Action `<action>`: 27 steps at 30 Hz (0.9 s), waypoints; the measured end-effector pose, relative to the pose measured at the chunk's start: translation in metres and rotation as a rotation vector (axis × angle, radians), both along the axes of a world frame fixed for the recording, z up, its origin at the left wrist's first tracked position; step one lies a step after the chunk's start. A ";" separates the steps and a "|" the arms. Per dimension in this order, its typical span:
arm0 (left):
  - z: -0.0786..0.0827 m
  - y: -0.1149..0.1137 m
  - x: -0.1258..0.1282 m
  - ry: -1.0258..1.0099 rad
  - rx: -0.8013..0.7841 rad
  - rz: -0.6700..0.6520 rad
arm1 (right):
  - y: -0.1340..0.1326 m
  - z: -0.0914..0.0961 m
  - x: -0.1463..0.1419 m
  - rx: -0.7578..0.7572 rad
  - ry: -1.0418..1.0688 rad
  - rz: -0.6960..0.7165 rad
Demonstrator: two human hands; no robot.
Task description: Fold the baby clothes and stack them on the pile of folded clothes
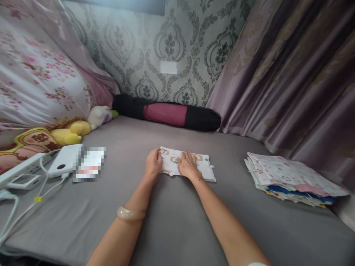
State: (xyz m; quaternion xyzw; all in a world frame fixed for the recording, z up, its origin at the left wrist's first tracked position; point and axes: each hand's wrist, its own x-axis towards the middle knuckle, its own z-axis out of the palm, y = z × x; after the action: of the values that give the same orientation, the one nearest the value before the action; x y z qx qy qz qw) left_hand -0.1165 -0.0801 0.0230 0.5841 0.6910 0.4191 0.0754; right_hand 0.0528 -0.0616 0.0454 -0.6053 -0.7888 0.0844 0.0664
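A folded white printed garment or cloth (203,170), with orange and green figures, lies flat on the grey sheet before me. A small tab sticks out at its right edge, and a notch shows in its front edge. My left hand (154,162) is closed on the left edge of this folded cloth, fingertips partly hidden. Spread flat over the middle of it, my right hand (188,164) presses with fingers stretched out. A pale bangle (131,213) circles my left forearm.
Folded printed cloths form a stack (294,177) at the right. On the left are a power strip (24,170), a white box-shaped device (65,159) with cables, and plush toys (70,132). A long black and maroon bag (166,112) lies along the wall; curtains (288,70) hang at right.
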 end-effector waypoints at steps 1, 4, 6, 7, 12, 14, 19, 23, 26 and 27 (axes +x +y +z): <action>0.001 0.001 -0.003 -0.081 0.001 0.044 | 0.000 0.001 -0.006 0.005 0.016 0.014; 0.003 0.003 -0.012 -0.328 -0.012 0.135 | -0.001 0.003 -0.026 -0.014 0.057 0.045; 0.001 0.004 -0.017 -0.462 -0.006 0.171 | 0.000 0.003 -0.037 -0.020 0.076 0.049; 0.000 0.005 -0.020 -0.511 0.005 0.188 | 0.000 0.002 -0.041 -0.017 0.082 0.048; -0.005 0.009 -0.026 -0.640 0.025 0.263 | 0.002 -0.005 -0.052 0.006 0.078 0.014; -0.005 0.009 -0.026 -0.661 0.019 0.257 | 0.002 -0.008 -0.053 0.014 0.072 0.002; -0.006 0.009 -0.025 -0.670 0.019 0.268 | 0.002 -0.010 -0.054 0.027 0.078 -0.004; -0.008 0.011 -0.027 -0.677 0.039 0.276 | 0.002 -0.007 -0.053 0.001 0.070 -0.001; -0.009 0.011 -0.029 -0.680 0.049 0.277 | 0.003 -0.004 -0.055 -0.020 0.064 -0.001; -0.009 0.011 -0.029 -0.679 0.046 0.276 | 0.003 -0.003 -0.057 -0.024 0.066 0.002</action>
State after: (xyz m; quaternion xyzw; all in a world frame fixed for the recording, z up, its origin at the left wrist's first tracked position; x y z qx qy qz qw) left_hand -0.1457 -0.0689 0.0141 0.3143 0.6893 0.6109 0.2300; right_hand -0.0039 -0.0581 0.0426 -0.6023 -0.7856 0.1138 0.0851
